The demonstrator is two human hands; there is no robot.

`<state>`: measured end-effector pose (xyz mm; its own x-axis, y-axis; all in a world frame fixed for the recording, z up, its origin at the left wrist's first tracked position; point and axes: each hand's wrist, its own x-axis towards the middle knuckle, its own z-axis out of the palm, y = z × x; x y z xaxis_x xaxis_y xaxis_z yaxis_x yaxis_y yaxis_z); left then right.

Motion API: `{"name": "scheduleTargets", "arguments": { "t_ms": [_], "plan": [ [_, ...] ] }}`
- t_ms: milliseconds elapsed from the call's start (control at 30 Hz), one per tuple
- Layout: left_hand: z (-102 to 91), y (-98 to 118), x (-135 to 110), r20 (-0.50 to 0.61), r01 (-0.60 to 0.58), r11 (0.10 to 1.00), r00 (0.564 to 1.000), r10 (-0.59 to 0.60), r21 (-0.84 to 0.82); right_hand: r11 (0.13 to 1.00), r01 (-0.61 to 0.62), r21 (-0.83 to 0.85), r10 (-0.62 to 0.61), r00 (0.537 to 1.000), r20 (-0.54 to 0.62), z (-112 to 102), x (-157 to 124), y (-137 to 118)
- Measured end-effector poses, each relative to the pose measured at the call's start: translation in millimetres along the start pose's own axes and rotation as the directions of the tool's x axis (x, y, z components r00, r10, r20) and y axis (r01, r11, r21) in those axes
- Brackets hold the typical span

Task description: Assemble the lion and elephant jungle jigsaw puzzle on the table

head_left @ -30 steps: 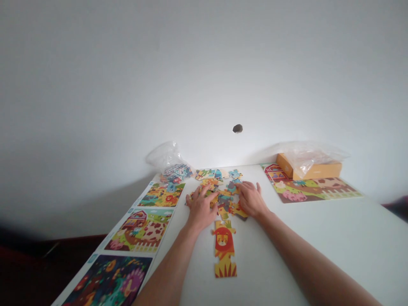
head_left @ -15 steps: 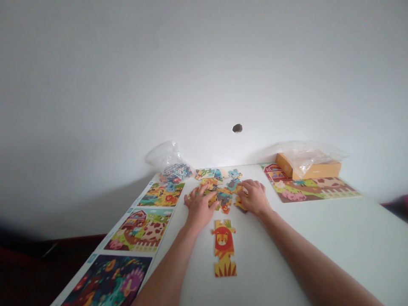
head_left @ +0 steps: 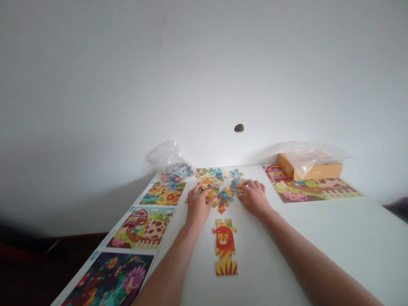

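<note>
Our left hand (head_left: 198, 208) and right hand (head_left: 255, 197) rest open, holding nothing we can see, on the cardboard jigsaw pieces (head_left: 221, 197) at twelve o'clock; these are light and stiff, best taken by their edges.

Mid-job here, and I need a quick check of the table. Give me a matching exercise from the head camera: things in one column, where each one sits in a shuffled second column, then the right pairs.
1. left hand
2. right hand
3. joined lion puzzle strip
4. orange cardboard box

A. Behind the farm-scene puzzle, at the far right
B. On the right side of the loose puzzle pieces
C. On the white table, nearer the person than the pile
D. On the left side of the pile

Pairs: 1-D, 2-B, 3-C, 4-A
</note>
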<state>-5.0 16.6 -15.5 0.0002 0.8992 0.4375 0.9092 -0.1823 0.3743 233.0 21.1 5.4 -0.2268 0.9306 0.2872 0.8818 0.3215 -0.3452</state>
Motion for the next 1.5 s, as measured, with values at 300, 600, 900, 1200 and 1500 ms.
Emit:
{"name": "scheduleTargets", "arguments": {
  "t_ms": [300, 600, 900, 1200, 1500],
  "plan": [
    [-3.6, 5, -1, 0.005, 0.0, 1.0, 1.0, 0.0, 0.008, 0.996, 0.09, -0.021, -0.087, 0.988, 0.127, 3, -5, -10],
    [-3.1, 6, -2, -0.01, 0.08, 0.993, 0.997, -0.079, 0.088, 0.953, 0.292, 0.08, -0.301, 0.943, 0.142, 0, -7, -15],
    [-3.8, 8, -2, 0.005, 0.101, 0.987, 0.995, -0.102, 0.123, 0.928, 0.307, 0.209, -0.343, 0.925, 0.165, -5, -6, -19],
    [-4.1, 7, 1, 0.009, 0.078, 0.99, 0.997, -0.079, 0.115, 0.906, 0.344, 0.245, -0.388, 0.907, 0.161, 3, -4, -22],
    [-3.8, 6, 1, 0.001, 0.093, 0.992, 0.996, -0.093, 0.086, 0.913, 0.329, 0.24, -0.356, 0.931, 0.077, -3, -7, -21]
  ]
}}
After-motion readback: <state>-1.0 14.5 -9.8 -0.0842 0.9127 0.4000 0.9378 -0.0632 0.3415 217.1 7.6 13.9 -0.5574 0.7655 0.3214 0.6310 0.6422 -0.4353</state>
